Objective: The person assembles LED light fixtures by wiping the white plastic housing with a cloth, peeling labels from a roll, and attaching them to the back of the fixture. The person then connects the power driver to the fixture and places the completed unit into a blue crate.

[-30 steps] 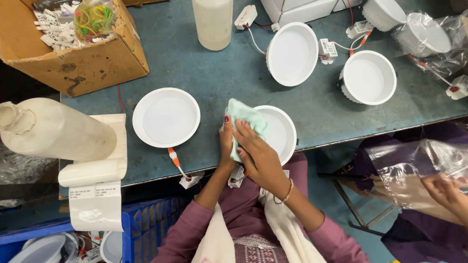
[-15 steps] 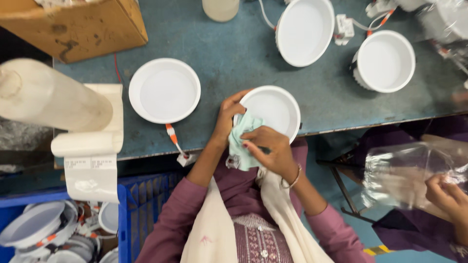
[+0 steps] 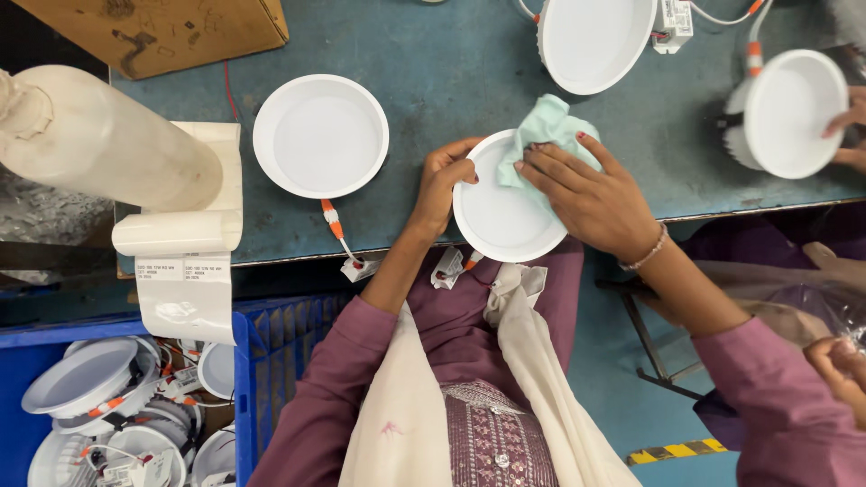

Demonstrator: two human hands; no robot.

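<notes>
Blue crate (image 3: 271,361) nearest, low left, holds stacked white round lamps with wires; count unclear.

Left hand (image 3: 442,185): grip closed on the rim of the white round lamp (image 3: 505,203), which lies face up at the near edge of the blue surface (image 3: 433,81).

Right hand (image 3: 586,194): fingers flat, pressing a pale green cloth (image 3: 550,126) onto the lamp's far rim.

Judgement: wiping under way; cloth covers only the upper right part, the rest uncovered.

Farther: three more lamps, a label roll (image 3: 176,233), a cardboard box (image 3: 162,32) cut off at top. Another person's fingers touch the far-right lamp (image 3: 789,113).
</notes>
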